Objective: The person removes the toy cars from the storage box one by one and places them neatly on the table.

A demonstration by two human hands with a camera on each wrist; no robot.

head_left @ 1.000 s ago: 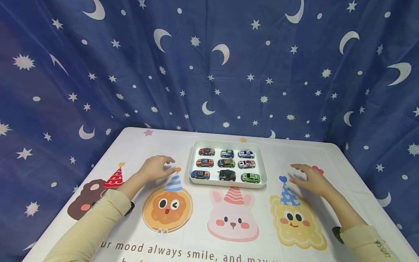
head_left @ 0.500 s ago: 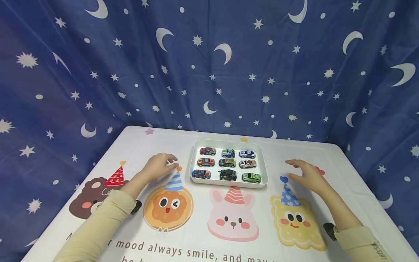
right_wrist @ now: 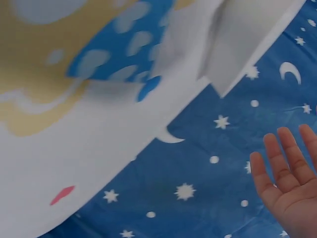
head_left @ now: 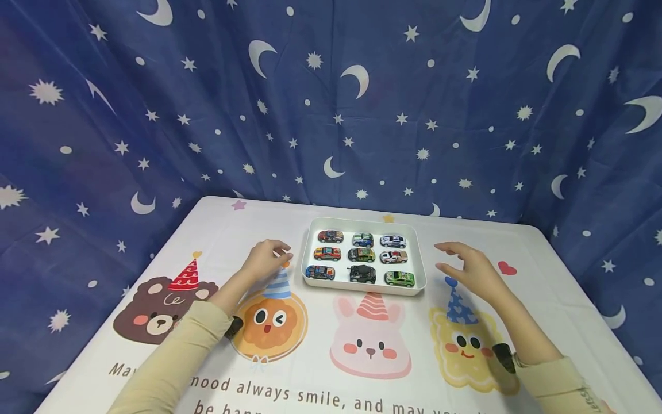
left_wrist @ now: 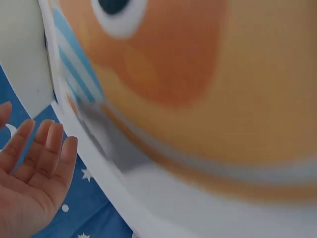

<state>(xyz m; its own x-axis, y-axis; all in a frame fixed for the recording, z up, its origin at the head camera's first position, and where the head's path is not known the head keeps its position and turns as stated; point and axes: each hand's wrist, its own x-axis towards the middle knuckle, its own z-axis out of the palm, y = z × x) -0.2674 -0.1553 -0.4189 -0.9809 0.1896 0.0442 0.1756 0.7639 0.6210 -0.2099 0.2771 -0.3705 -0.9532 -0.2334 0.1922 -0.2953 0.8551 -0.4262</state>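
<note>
A white tray on the table holds several small toy cars in rows, among them a green car, a black car and a blue car. Just left of the tray is my left hand, its fingers relaxed and holding nothing. To the right of the tray, a little apart from its side, my right hand has thumb and fingers spread, also with nothing in it. Both wrist views show bare palms, the left hand and the right hand, with fingers extended.
The white tablecloth bears printed cartoon figures, including a pink rabbit in front of the tray. A dark blue curtain with moons and stars hangs behind the table. Black wrist bands show at both sleeves.
Both hands have moved inward toward the tray, the left one to the right and the right one to the left. The tray and cars stay in place on the table.
</note>
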